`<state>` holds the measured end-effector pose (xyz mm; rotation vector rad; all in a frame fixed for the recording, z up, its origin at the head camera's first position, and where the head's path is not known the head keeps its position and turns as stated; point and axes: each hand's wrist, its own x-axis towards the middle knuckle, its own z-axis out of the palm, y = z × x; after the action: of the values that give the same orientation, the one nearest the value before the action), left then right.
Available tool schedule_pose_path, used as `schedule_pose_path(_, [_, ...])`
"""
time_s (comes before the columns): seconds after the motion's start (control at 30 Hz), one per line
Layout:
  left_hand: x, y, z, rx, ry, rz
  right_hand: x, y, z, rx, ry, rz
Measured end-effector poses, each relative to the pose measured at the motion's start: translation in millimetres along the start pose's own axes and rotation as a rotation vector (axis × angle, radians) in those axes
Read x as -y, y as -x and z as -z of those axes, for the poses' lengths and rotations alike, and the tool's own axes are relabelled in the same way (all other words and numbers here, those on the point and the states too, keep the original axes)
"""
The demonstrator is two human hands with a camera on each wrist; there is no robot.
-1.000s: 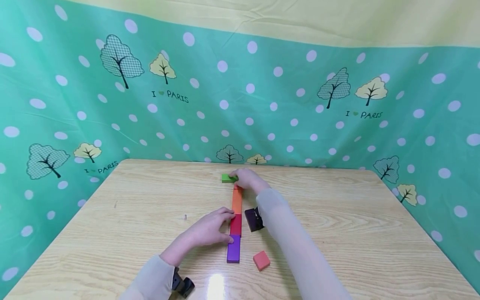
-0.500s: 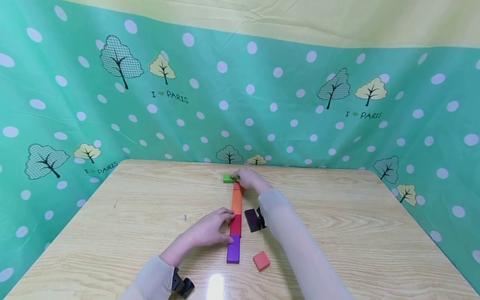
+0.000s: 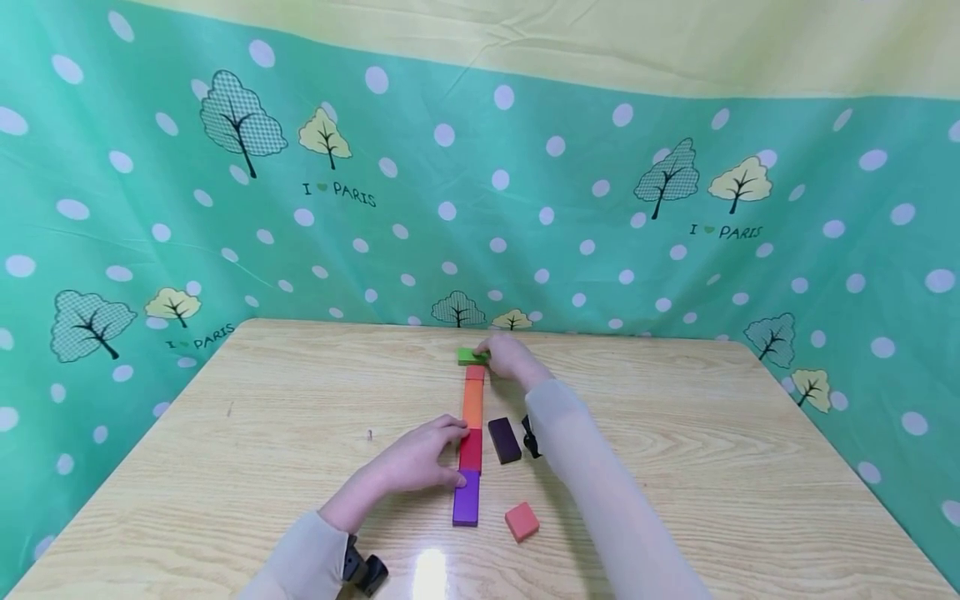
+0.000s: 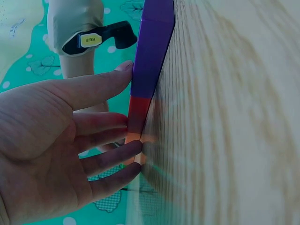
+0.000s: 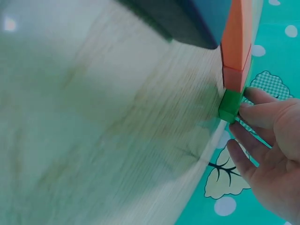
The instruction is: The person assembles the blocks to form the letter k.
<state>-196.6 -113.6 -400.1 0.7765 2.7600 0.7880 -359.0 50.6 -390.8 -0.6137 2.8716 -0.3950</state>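
Past the red rectangular block [image 3: 471, 452], the pale wooden table [image 3: 697, 467] reaches its far edge just behind the green rectangular block [image 3: 465, 361]; wood stretches widely to the red block's left and right. The right hand [image 3: 512, 354] pinches the green block's right end. The left hand [image 3: 416, 458], fingers extended, touches the red block's row from the left. Right of the red block lie a dark rectangular block [image 3: 505, 440] and, nearer the person, a coral square block [image 3: 522, 522]. Blocks total 7: 5 in line, 2 beside.
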Motion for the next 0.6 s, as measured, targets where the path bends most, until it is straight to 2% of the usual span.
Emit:
schedule_pose_path(0.33, [0.1, -0.4, 0.6, 0.0, -0.002, -0.006, -9.6, 1.9, 0.3, -0.047, -0.028, -0.034])
schedule_pose_path(0.6, [0.2, -1.4, 0.4, 0.01, 0.002, 0.003, -14.0, 2.2, -1.9, -0.072, 0.017, -0.027])
